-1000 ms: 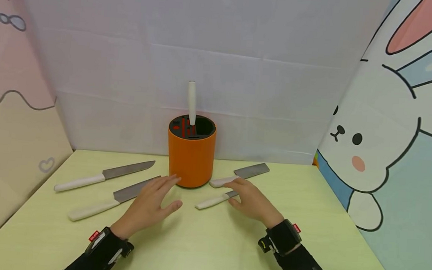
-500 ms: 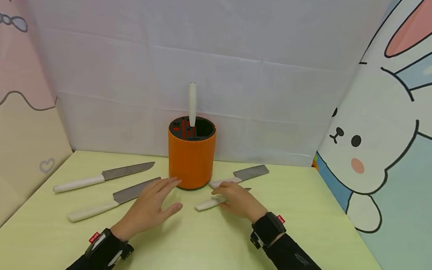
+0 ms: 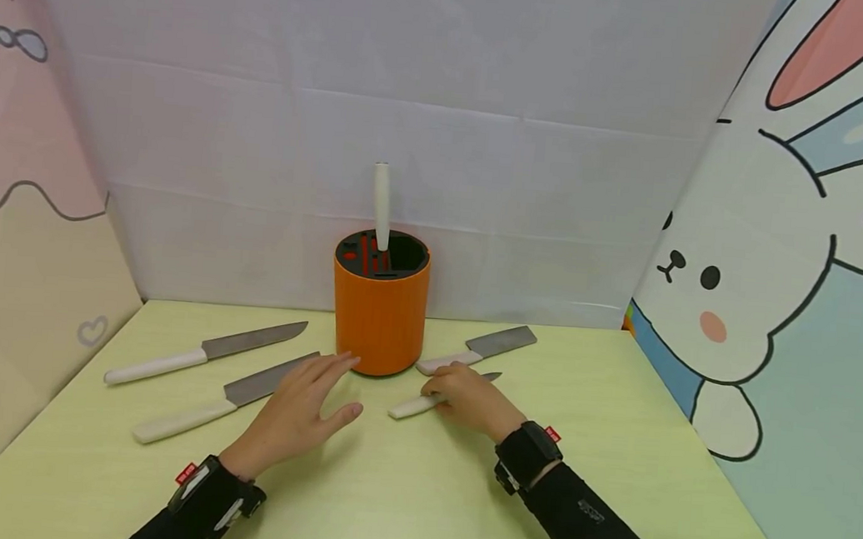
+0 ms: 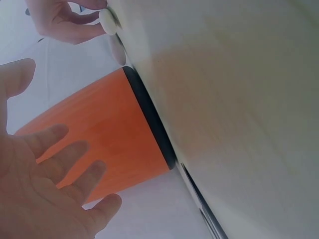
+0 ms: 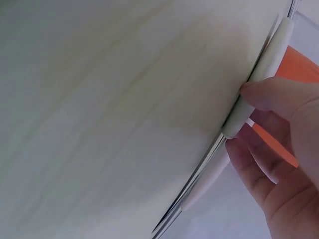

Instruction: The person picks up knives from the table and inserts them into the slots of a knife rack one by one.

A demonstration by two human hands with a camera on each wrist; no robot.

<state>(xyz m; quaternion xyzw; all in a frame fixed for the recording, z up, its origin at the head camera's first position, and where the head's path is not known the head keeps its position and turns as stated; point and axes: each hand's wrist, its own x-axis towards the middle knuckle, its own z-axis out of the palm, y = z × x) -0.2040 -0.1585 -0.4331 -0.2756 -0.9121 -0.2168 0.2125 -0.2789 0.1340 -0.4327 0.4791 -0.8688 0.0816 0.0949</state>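
My right hand (image 3: 471,399) pinches the white handle of a small knife (image 3: 410,407) lying on the table, its blade tip showing past the fingers. In the right wrist view, the thumb and fingers are on both sides of that handle (image 5: 264,74). My left hand (image 3: 297,419) is spread with straight fingers and holds nothing. Its fingertips are near the base of an orange knife block (image 3: 378,324) and partly cover the blade of a white-handled knife (image 3: 184,421). One knife (image 3: 381,207) stands upright in the block, its blade hidden.
Another white-handled knife (image 3: 157,367) lies farther back on the left. A cleaver-like knife (image 3: 502,341) with a broad blade lies behind my right hand. The pale yellow table (image 3: 400,501) meets a white cloth backdrop (image 3: 444,95), with printed cartoon panels on both sides.
My right hand has moved left along the small knife, from its blade to its handle, and now pinches it. The left hand has hardly moved.
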